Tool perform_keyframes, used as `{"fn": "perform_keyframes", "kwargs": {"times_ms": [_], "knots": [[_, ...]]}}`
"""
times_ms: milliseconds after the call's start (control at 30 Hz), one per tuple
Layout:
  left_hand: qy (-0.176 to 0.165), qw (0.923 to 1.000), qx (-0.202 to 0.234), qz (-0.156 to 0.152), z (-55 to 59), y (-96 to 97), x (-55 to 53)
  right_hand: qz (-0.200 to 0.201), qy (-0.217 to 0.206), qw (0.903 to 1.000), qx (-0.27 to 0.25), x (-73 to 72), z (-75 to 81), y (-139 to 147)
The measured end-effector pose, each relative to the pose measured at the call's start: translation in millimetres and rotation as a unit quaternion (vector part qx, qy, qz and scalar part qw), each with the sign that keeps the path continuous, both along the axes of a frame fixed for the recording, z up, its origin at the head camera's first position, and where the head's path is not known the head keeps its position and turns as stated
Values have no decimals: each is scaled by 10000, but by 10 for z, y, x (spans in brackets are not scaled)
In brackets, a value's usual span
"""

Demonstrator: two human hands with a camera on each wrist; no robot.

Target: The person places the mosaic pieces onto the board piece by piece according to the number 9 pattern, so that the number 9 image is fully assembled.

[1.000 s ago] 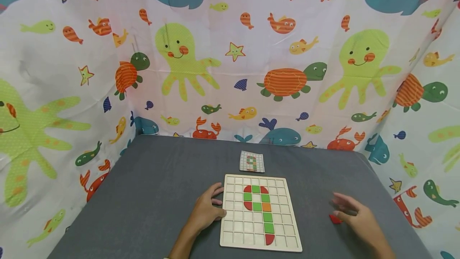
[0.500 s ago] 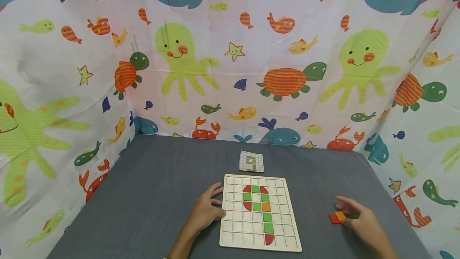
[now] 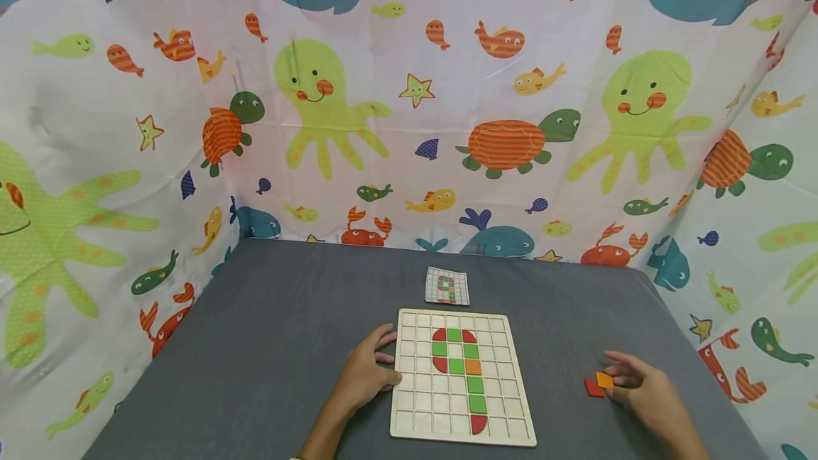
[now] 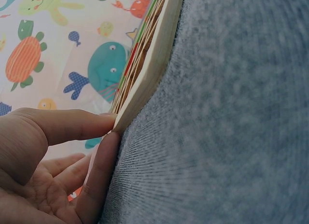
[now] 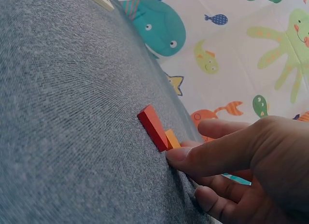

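Note:
A pale wooden grid board [image 3: 505, 403] lies on the table, with red, green and one orange tile set in its cells. At its left edge my left hand [image 3: 367, 371] pinches the rim between thumb and index finger, as the left wrist view shows. To the right of the board, my right hand [image 3: 648, 392] holds a small orange tile [image 3: 603, 380] by its near side, thumb against it. A red tile [image 3: 594, 388] lies flat on the cloth, right beside the orange one. In the right wrist view the fingers hide part of the orange tile [image 5: 172, 139].
A small card [image 3: 447, 286] printed with a coloured grid pattern lies just behind the board. Grey cloth [image 3: 307, 304] covers the table. A white curtain [image 3: 396, 140] with sea animals hangs behind and at the sides.
My right hand has drawn slightly right and back, and the orange tile has come into sight beside the red one. My left hand and the board stay put.

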State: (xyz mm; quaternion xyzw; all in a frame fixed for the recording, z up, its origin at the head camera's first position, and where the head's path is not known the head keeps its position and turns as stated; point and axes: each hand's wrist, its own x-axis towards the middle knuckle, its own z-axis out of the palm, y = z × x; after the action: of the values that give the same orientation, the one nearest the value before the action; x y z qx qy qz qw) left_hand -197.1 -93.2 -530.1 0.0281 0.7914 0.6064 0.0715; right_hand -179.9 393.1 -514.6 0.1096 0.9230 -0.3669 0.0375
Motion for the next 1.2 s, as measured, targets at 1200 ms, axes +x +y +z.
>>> {"fn": "perform_keyframes", "kwargs": {"times_ms": [1200], "knots": [[156,9999,68,-4,4,-6,14,265,729,9970,64,-56,116,-486]]}}
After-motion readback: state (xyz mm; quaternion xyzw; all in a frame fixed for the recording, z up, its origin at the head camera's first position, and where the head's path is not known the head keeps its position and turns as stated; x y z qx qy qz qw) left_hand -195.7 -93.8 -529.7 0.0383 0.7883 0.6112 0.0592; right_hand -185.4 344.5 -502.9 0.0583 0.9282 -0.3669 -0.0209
